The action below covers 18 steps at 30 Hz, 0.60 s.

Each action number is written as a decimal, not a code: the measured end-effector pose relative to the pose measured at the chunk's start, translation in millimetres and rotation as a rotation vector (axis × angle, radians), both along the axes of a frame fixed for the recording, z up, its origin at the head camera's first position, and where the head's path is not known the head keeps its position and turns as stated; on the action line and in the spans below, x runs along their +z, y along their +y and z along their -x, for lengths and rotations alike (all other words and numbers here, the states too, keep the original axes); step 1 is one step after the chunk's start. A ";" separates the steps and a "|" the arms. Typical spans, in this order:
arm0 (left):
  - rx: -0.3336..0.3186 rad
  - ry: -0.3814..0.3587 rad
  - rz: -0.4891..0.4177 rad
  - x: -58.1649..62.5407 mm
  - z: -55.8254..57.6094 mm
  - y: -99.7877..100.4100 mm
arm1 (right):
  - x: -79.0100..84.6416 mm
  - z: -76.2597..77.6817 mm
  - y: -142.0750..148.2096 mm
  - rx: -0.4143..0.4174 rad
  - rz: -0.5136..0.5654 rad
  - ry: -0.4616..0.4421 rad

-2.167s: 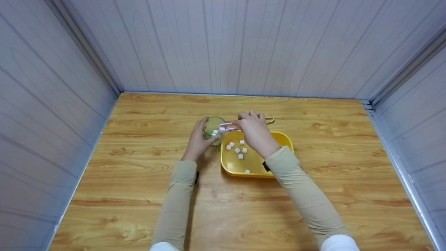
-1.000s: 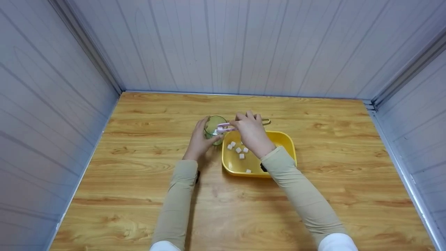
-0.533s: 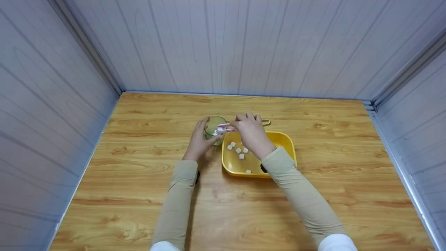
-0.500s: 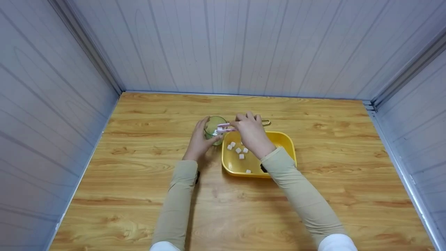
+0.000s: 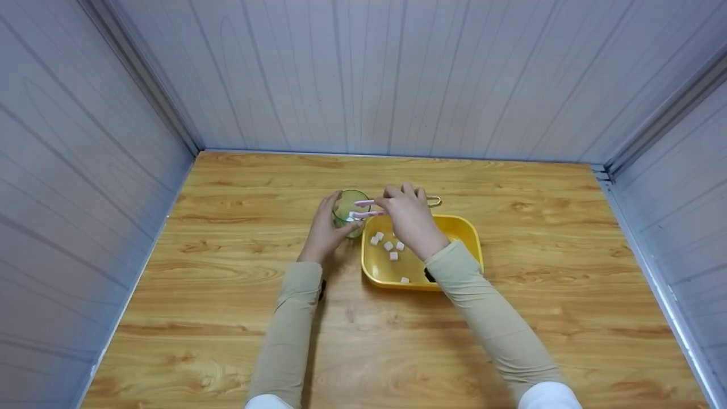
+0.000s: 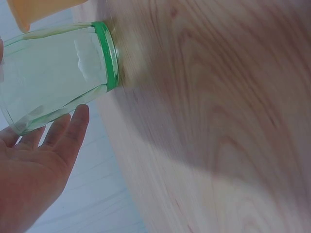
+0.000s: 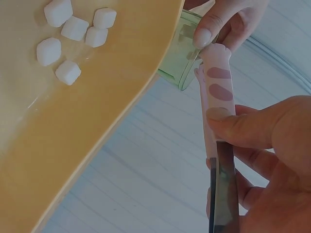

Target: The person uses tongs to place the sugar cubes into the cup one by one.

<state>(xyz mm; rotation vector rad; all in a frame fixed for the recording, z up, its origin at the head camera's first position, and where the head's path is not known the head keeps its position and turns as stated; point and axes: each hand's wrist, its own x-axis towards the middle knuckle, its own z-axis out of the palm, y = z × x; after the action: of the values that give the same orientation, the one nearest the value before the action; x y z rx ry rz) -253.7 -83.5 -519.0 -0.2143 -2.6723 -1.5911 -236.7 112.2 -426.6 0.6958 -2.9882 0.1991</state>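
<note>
My left hand (image 5: 325, 234) holds a clear green glass (image 6: 53, 68) round its side, thumb toward the tray. White cubes (image 5: 350, 217) lie at the bottom of the glass. My right hand (image 5: 414, 220) pinches a pair of tongs (image 7: 218, 82) with pink, paw-patterned tips and a metal handle. The tips stand apart over the glass mouth, and no cube shows between them. Just right of the glass is a yellow tray (image 5: 379, 270), with the right hand and forearm over part of it. Several white cubes (image 5: 394, 256) lie scattered in the tray.
The wood-grain table (image 5: 227, 272) reaches back to a pale panelled wall (image 5: 369, 79), with more panels on the left and right. One cube (image 5: 404, 280) sits by the tray's front wall. The metal loop of the tongs (image 5: 435, 200) juts out behind the right hand.
The right hand moved slightly left, bringing the tongs with a white cube over the glass. Since half a second ago the tips have spread and let the cube go. The left hand has stayed.
</note>
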 end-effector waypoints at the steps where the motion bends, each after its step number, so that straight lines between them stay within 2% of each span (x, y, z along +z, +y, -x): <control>1: -0.002 0.004 -0.002 0.1 -0.2 -0.2 | -0.1 0.0 0.3 0.000 0.000 0.000; 18: -0.009 0.025 0.005 -0.3 -0.1 -0.1 | -2.0 -0.9 3.1 -0.011 0.027 -0.001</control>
<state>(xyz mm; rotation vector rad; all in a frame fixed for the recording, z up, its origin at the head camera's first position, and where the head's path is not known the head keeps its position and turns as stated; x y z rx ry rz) -253.6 -83.6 -519.2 -0.2448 -2.6606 -1.5730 -235.8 115.3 -428.6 0.6770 -2.9841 0.2383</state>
